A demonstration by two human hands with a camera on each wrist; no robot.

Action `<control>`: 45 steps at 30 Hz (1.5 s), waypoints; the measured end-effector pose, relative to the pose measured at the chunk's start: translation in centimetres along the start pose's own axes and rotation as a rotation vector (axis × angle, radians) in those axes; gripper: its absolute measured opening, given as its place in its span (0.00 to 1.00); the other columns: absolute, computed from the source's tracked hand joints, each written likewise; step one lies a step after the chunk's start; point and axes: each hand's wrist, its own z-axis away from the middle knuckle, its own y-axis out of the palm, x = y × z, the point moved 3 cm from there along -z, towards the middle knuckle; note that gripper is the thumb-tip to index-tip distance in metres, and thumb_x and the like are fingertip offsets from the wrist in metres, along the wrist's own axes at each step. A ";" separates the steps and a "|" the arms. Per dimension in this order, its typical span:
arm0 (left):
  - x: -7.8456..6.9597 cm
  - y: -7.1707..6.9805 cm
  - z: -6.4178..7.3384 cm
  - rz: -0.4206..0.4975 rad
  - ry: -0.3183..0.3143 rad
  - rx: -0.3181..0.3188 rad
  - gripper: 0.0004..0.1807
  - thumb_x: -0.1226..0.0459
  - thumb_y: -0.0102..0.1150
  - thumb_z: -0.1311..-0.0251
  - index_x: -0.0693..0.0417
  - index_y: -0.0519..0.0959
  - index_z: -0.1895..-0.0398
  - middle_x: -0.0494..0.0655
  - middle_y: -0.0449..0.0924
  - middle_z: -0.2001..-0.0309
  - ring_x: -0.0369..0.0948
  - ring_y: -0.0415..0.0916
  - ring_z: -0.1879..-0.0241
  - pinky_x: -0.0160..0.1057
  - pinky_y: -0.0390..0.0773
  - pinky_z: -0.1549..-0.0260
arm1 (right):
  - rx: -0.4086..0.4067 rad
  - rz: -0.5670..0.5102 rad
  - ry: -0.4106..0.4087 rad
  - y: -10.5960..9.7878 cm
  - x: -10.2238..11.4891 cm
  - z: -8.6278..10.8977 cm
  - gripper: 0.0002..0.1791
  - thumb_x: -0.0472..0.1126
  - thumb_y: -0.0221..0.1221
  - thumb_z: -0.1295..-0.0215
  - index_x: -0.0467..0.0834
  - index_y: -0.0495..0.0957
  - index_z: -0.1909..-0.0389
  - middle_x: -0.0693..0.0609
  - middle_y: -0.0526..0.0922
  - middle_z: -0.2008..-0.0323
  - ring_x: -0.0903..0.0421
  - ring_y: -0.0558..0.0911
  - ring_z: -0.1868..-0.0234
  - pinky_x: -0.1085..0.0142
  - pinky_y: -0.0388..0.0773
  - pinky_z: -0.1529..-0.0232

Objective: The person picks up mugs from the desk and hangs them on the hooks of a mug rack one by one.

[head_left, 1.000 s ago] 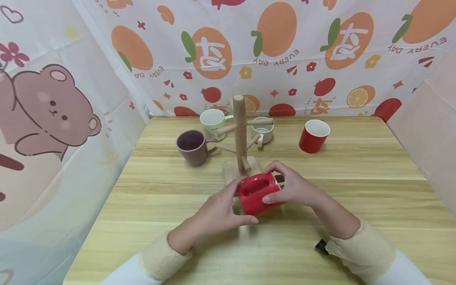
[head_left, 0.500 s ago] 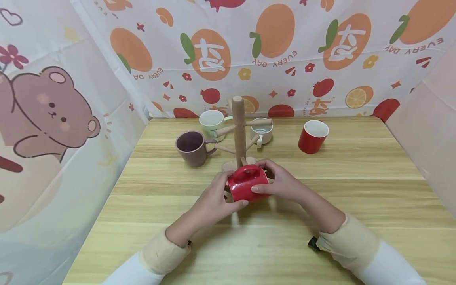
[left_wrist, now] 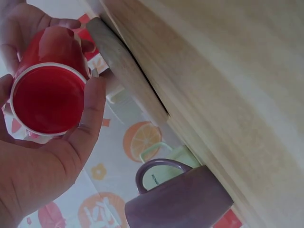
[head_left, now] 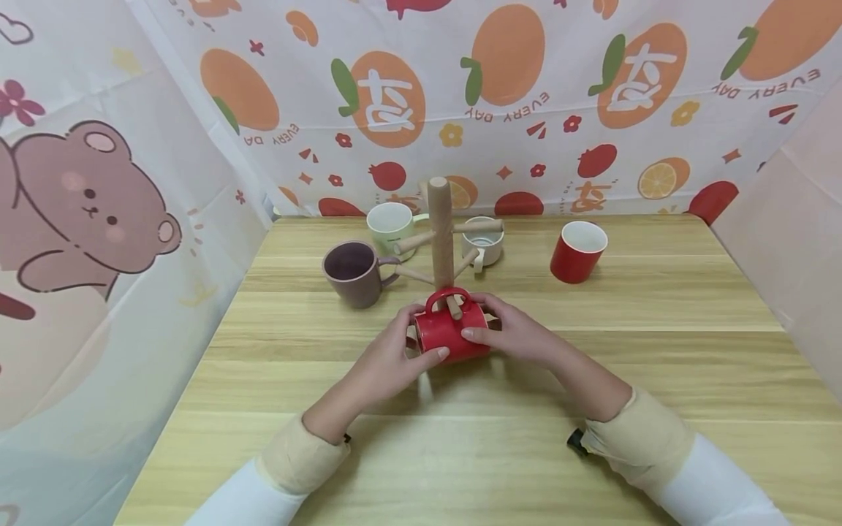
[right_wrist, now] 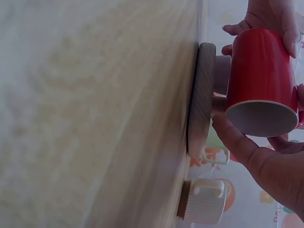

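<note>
A red mug (head_left: 449,337) lies sideways in the air in front of a wooden mug tree (head_left: 442,241), handle up. The tree's low front peg (head_left: 454,308) shows inside the handle loop, its tip toward me. My left hand (head_left: 389,358) holds the base end between thumb and fingers; the red base (left_wrist: 48,100) faces it in the left wrist view. At the mouth end, my right hand (head_left: 522,334) grips the rim, thumb on the side wall. The right wrist view shows the pale mug interior (right_wrist: 261,118). Some fingertips are hidden behind the mug.
Left of the tree stands a purple mug (head_left: 355,276), with a pale green mug (head_left: 389,225) behind it. A small white mug (head_left: 485,245) sits behind the tree. Farther right is a red mug with white inside (head_left: 579,252). A printed cloth (head_left: 302,168) hangs along the back.
Both hands have carried the red mug left and toward the tree. Its handle has come up around the low front peg. The other mugs have stayed put.
</note>
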 end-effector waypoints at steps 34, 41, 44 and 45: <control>-4.3 -1.2 -4.1 -0.226 0.136 -0.218 0.47 0.40 0.69 0.50 0.47 0.59 0.31 0.43 0.74 0.47 0.42 0.75 0.49 0.47 0.81 0.54 | 0.017 -0.004 -0.046 -0.5 0.2 0.3 0.43 0.60 0.66 0.42 0.60 0.58 0.28 0.54 0.68 0.33 0.46 0.68 0.32 0.50 0.76 0.41; -4.4 -1.2 -4.4 -0.216 0.171 -0.203 0.42 0.42 0.69 0.50 0.44 0.62 0.35 0.41 0.75 0.50 0.38 0.74 0.53 0.44 0.81 0.57 | -0.132 0.065 -0.153 -2.0 0.8 0.5 0.38 0.53 0.64 0.36 0.55 0.60 0.28 0.51 0.69 0.32 0.44 0.73 0.37 0.48 0.77 0.44; -4.4 -1.1 -4.4 -0.217 0.171 -0.200 0.42 0.43 0.69 0.50 0.44 0.61 0.35 0.41 0.74 0.49 0.39 0.74 0.53 0.44 0.81 0.56 | -0.233 0.058 -0.220 -2.8 1.7 0.7 0.32 0.44 0.63 0.35 0.54 0.64 0.31 0.51 0.72 0.37 0.46 0.76 0.44 0.51 0.76 0.48; -4.4 -1.1 -4.4 -0.213 0.171 -0.199 0.42 0.43 0.69 0.50 0.43 0.61 0.35 0.41 0.74 0.49 0.39 0.74 0.53 0.44 0.81 0.56 | -0.266 0.050 -0.250 -3.1 2.1 0.8 0.31 0.42 0.62 0.35 0.53 0.65 0.32 0.50 0.74 0.39 0.46 0.76 0.46 0.52 0.76 0.49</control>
